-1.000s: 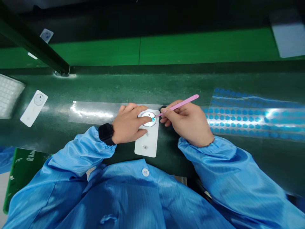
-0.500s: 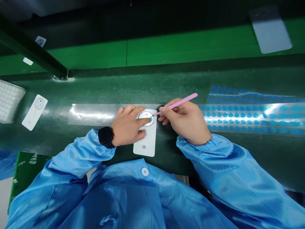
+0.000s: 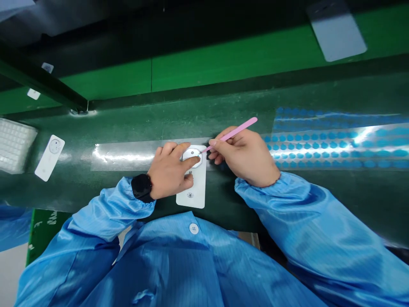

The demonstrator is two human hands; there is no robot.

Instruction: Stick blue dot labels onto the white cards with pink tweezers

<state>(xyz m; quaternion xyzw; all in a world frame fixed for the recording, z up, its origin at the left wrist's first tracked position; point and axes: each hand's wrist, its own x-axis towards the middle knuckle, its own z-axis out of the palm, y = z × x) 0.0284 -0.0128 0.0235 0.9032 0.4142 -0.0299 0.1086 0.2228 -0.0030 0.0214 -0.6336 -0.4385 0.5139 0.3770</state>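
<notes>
Left hand (image 3: pixel 171 170) open, fingers a bit bent, fingertips on white panel (image 3: pixel 200 185); right hand (image 3: pixel 249 155) pinching pink tool (image 3: pixel 239 128), tip by panel's octagonal outline (image 3: pixel 197 152). Panel lies on green bench (image 3: pixel 179 123) between hands, top end over clear strip (image 3: pixel 124 156). Blue-dotted sheet (image 3: pixel 315 146) off right. Second panel (image 3: pixel 47 164) far left, near white tray (image 3: pixel 14 145).

bright glare on the table (image 3: pixel 128 119), darkness behind it
white streaks wash across the clear strip (image 3: pixel 124 155) and blue-dotted sheet (image 3: pixel 332 147); the top edge sinks to near-black, shadow lies under the right hand (image 3: pixel 249 155), and the outer edges look stretched.
</notes>
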